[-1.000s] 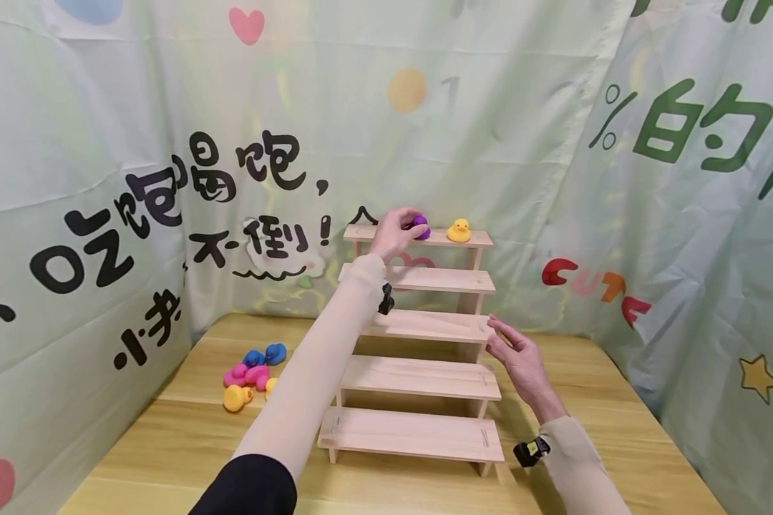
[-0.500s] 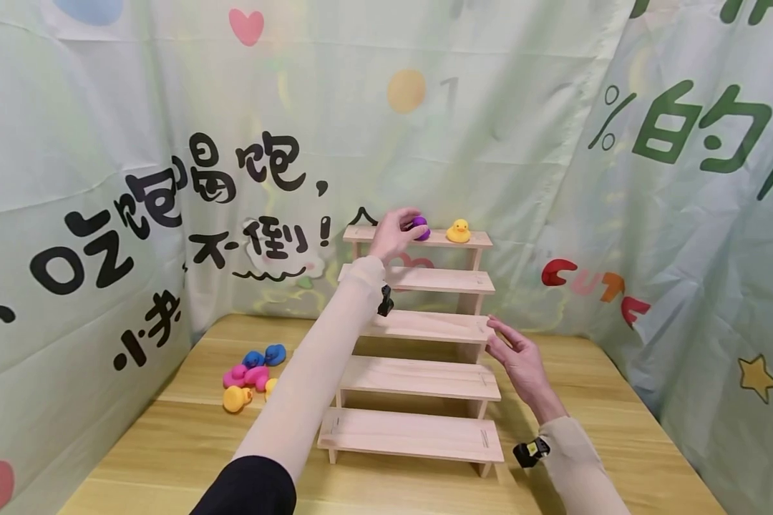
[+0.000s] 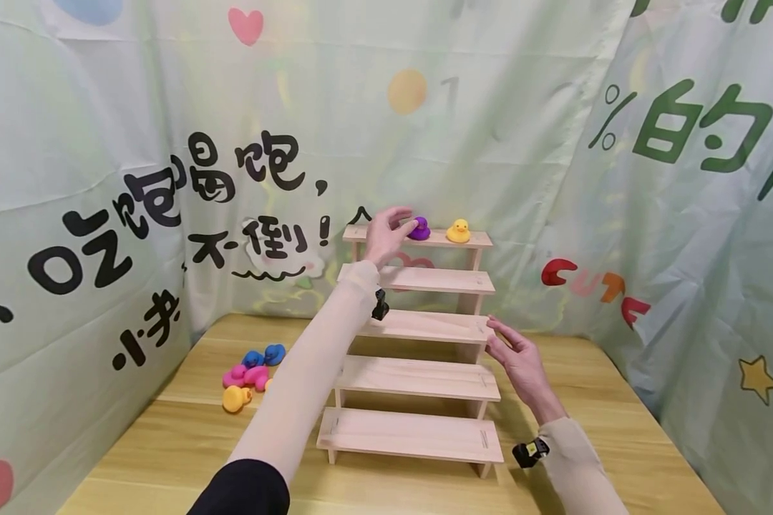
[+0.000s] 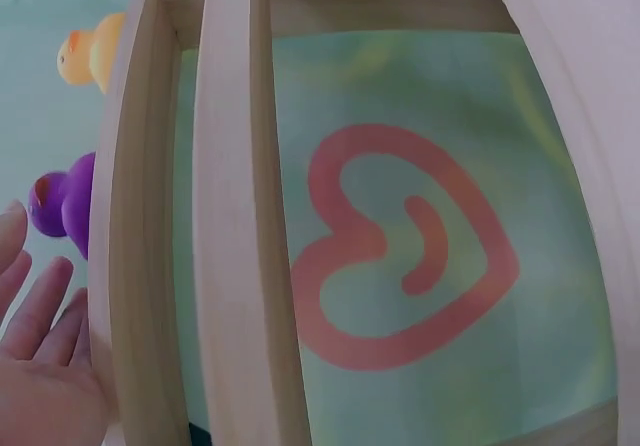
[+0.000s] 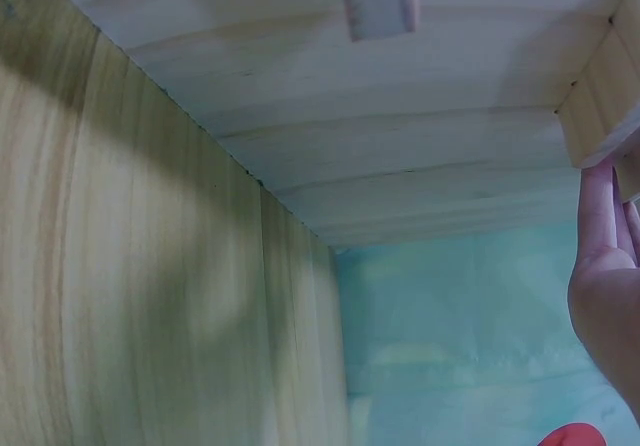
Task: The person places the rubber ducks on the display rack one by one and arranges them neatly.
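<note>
A purple duck (image 3: 419,229) stands on the top shelf of the stepped wooden rack (image 3: 415,433), left of a yellow duck (image 3: 459,231). My left hand (image 3: 388,234) is just left of the purple duck, fingers relaxed. The left wrist view shows a small gap between that hand (image 4: 45,366) and the purple duck (image 4: 68,204), with the yellow duck (image 4: 92,53) beyond. My right hand (image 3: 522,365) touches the right end of the middle shelf with its fingertips; in the right wrist view the fingers of this hand (image 5: 607,266) rest against a wooden edge.
On the wooden table (image 3: 187,443), left of the rack, lie blue ducks (image 3: 275,354), pink ducks (image 3: 256,377) and a yellow-orange duck (image 3: 235,398), with another yellow one partly behind my left sleeve. Printed cloth (image 3: 489,129) hangs behind and at both sides.
My left hand has let go of the purple duck and moved slightly left, so more of the duck shows. My right hand has stayed where it was.
</note>
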Demonstrator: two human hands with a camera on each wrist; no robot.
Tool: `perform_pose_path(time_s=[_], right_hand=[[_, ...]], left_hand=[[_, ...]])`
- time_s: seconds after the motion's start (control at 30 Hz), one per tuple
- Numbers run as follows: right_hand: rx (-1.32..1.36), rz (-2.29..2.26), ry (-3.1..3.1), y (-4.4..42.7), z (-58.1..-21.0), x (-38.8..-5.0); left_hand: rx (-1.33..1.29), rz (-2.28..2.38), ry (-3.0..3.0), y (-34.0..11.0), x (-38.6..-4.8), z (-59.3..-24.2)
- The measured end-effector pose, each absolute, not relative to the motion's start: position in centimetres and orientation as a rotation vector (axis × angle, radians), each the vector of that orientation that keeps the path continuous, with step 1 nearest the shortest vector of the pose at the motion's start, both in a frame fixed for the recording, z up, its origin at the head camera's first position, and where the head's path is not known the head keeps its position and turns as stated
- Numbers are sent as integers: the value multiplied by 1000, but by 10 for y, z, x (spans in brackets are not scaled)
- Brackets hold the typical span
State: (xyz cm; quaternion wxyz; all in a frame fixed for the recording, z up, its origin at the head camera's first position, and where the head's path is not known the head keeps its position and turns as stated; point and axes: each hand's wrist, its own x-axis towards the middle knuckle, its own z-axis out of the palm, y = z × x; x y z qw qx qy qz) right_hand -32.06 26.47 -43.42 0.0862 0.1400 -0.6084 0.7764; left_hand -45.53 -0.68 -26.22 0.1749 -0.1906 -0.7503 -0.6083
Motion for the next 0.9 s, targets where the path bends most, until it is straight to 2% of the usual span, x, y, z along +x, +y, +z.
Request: perform_pose_path(time_s=[0.53, 0.9], right_hand=[[371, 2304, -1837, 266, -436, -320], [384, 2308, -1834, 264, -434, -321]], left_hand=[[-595, -1873, -1925, -44, -444, -260], [-664, -1889, -2047, -82, -406, -266]])
